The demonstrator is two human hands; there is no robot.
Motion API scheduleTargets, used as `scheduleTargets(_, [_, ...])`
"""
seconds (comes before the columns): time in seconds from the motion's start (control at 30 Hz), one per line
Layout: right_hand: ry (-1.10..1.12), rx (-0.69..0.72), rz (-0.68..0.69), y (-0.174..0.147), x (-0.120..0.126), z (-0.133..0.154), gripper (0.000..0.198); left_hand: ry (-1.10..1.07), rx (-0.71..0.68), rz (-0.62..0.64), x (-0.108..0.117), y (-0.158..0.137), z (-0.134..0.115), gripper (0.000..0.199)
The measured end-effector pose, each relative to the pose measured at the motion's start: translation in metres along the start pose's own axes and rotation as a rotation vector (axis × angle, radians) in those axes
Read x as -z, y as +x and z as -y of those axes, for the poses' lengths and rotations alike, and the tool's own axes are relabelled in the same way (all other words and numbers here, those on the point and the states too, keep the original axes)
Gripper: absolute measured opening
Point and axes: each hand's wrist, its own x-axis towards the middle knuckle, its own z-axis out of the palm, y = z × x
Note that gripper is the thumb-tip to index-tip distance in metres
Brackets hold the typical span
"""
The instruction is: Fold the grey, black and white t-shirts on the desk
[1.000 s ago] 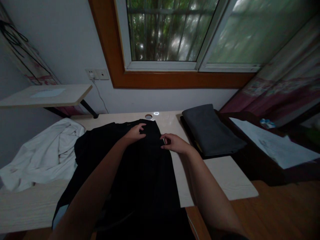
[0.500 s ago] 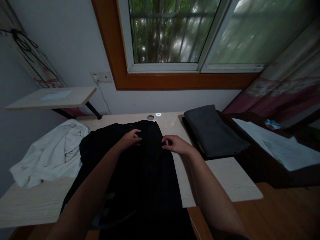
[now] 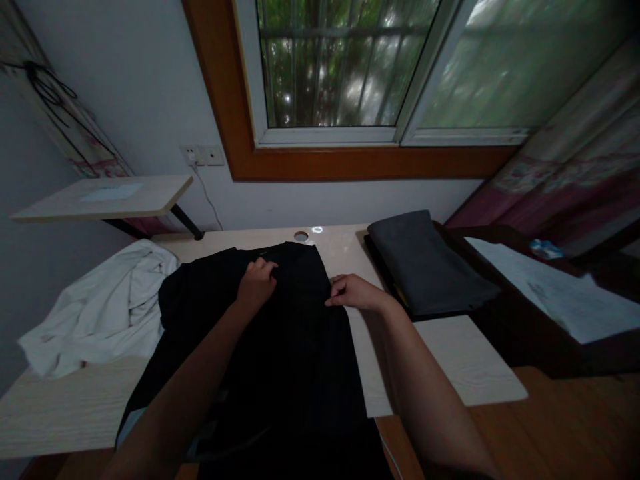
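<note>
A black T-shirt lies spread over the desk, with its collar end toward the wall and a small label showing at the neck. My left hand rests on the shirt just below the collar, its fingers curled down and pinching the cloth. At the shirt's right edge is my right hand, thumb and fingers pressed together on the fabric. The lower part of the shirt runs toward me and blends into dark cloth at the bottom of the view.
A crumpled white cloth lies left of the shirt, below a raised wooden shelf. Folded dark grey cloth sits at the desk's right side. Beyond it, papers lie on a dark surface. A window and wall socket are behind.
My left hand has turned over and closed from a looser pose onto the shirt near the collar. My right hand has shifted slightly and closed at the shirt's right edge.
</note>
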Motion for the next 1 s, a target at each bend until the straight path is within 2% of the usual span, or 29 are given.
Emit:
scheduleTargets(0.1, [-0.03, 0.008, -0.008, 0.0, 0.0, 0.0, 0.04, 0.042, -0.117, -0.035, -0.001, -0.004, -0.009, 0.042])
scheduleTargets(0.2, [-0.09, 0.049, -0.048, 0.0, 0.0, 0.001, 0.042, -0.01, -0.261, 0.061, -0.006, -0.008, -0.017, 0.041])
scheduleTargets(0.27, [-0.166, 0.104, -0.146, 0.002, -0.002, 0.004, 0.038, -0.013, -0.335, 0.146, -0.01, -0.013, -0.023, 0.043])
scheduleTargets(0.37, [-0.286, 0.159, -0.366, 0.01, -0.01, 0.01, 0.025, 0.032, -0.354, 0.198, -0.017, -0.021, -0.031, 0.05])
scheduleTargets(0.47, [-0.36, 0.155, -0.483, 0.021, -0.025, 0.013, 0.032, 0.061, -0.348, 0.206, -0.02, -0.026, -0.036, 0.053])
scheduleTargets(0.67, [-0.575, 0.044, -0.394, 0.031, -0.051, 0.005, 0.052, 0.061, -0.357, 0.223, -0.02, -0.023, -0.033, 0.054])
scheduleTargets(1.0, [-0.741, -0.229, -0.256, 0.029, -0.048, 0.013, 0.073, 0.164, -0.31, 0.238, -0.021, -0.014, -0.008, 0.062])
